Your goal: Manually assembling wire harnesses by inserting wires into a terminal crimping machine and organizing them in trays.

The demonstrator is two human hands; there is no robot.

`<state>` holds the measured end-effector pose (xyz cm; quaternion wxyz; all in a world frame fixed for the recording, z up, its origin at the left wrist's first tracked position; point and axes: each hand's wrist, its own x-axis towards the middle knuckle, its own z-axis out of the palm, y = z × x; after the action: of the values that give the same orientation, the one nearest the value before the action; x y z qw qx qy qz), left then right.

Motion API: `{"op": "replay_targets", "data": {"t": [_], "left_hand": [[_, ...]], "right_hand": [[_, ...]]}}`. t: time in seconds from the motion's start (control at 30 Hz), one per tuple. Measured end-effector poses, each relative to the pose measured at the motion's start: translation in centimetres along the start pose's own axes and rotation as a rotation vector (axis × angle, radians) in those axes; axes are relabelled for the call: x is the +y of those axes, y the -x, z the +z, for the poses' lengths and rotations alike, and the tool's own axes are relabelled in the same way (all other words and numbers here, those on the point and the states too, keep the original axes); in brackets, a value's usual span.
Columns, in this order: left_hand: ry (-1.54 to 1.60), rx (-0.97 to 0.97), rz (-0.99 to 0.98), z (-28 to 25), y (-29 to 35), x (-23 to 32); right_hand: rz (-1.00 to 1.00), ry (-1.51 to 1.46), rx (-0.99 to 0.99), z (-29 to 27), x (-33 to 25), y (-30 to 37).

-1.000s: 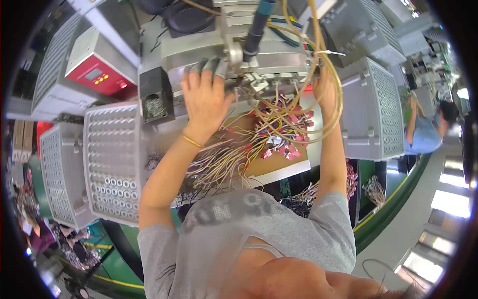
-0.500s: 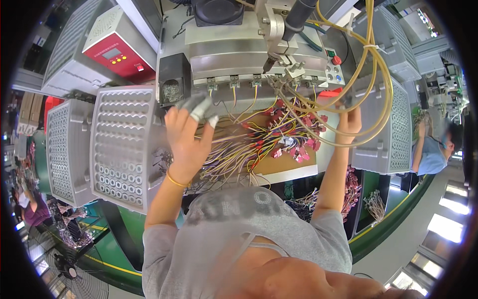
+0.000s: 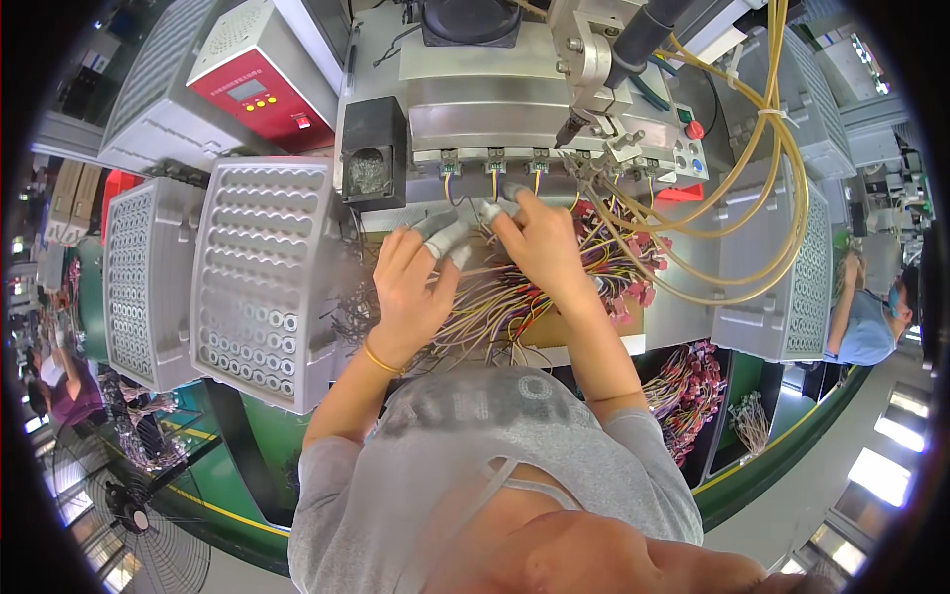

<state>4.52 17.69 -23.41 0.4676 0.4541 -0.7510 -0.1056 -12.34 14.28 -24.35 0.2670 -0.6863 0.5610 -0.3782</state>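
My left hand (image 3: 411,282), wearing pale finger cots, hovers over the left part of a wire bundle (image 3: 485,307). Its fingers stretch forward, with the thumb apart. My right hand (image 3: 539,238) is beside it, thumb and forefinger drawn together just below the middle wires; what lies between their tips is too small to make out. Beyond both hands, a metal fixture (image 3: 515,124) carries a row of small circuit boards (image 3: 497,158) along its front edge, with yellow and dark wires hanging down. Pink connectors (image 3: 643,262) end the bundle at the right.
A black box (image 3: 374,153) stands left of the fixture. Grey trays of rings (image 3: 262,277) flank the work area. Yellowish hoses (image 3: 792,198) loop down at the right, near a dark nozzle arm (image 3: 638,45). A red-fronted control unit (image 3: 262,94) stands far left. Another person (image 3: 866,317) is at the right.
My right hand has come from the fixture's right side, under the hoses, to the middle beside my left hand. My left hand stays near the wires' left part. The view has shifted slightly.
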Motion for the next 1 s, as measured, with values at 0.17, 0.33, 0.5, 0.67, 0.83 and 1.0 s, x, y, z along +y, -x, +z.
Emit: {"op": "replay_targets", "data": {"t": [0.17,0.33,0.5,0.67,0.83,1.0], "left_hand": [[0.163,-0.091,-0.187,-0.7,-0.9,0.0],[0.571,-0.332,-0.463,-0.5,-1.6,-1.0],[0.931,-0.511,-0.519,-0.5,-2.1,-2.2],[0.680,-0.463,-0.539,-0.5,-3.2,-1.9],[0.418,-0.029,-0.227,2.7,-5.8,-1.2],[0.091,0.042,0.038,5.6,-8.0,-0.9]], "right_hand": [[0.302,-0.315,-0.024,0.7,-0.7,-0.5],[-0.116,-0.175,-0.187,-1.6,-1.3,1.5],[-0.259,-0.133,-0.181,-2.2,-1.2,1.4],[-0.008,-0.157,-0.110,-1.7,-0.7,1.9],[0.255,-0.418,-0.158,0.3,-0.1,2.9],[0.351,-0.528,-0.143,0.5,0.6,3.5]]}}
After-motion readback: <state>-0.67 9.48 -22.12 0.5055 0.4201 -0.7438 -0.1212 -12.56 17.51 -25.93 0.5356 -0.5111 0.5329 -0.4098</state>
